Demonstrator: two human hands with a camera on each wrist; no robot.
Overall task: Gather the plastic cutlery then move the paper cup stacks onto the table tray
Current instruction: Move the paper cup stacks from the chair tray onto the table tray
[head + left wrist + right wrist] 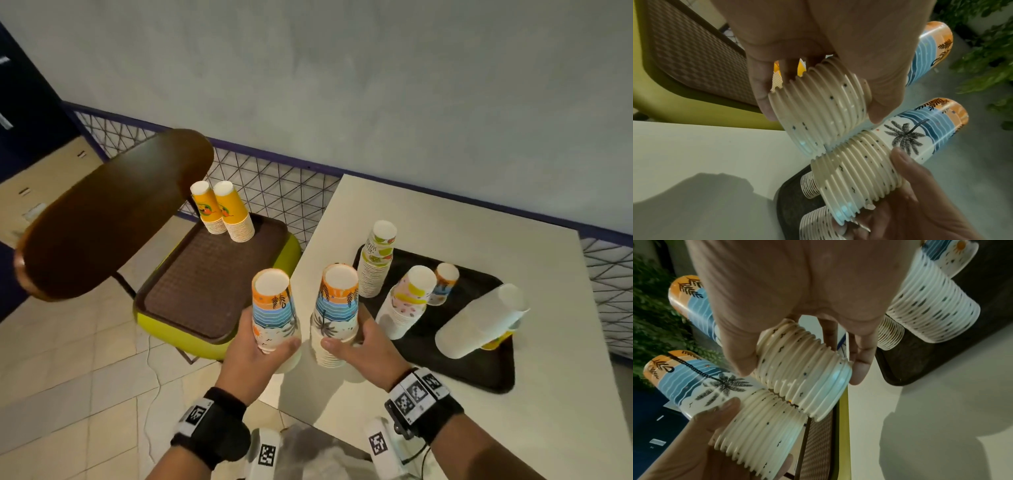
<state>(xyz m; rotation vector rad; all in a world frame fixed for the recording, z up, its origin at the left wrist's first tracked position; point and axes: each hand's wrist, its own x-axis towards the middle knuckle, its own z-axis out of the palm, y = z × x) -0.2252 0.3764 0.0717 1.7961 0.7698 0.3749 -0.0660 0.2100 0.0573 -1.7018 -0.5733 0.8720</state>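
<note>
Each hand holds one upside-down stack of beach-print paper cups. My left hand (255, 346) grips one stack (274, 308) by its ribbed rims (818, 105), over the white table's left edge. My right hand (363, 346) grips the other stack (337, 305) around its rims (803, 366), just left of the black table tray (445, 370). The two stacks are side by side and close together. On that tray stand a tall fruit-print stack (376, 263), a pastel stack (407, 301) and a small beach-print stack (445, 284); a plain white stack (479, 322) leans at its right. No cutlery is in view.
A brown tray (205, 291) lies on a green chair seat (291, 253) left of the white table (479, 219), with two orange cup stacks (222, 212) at its far end. The dark chair back (109, 212) rises at left. A wire fence (274, 192) runs behind.
</note>
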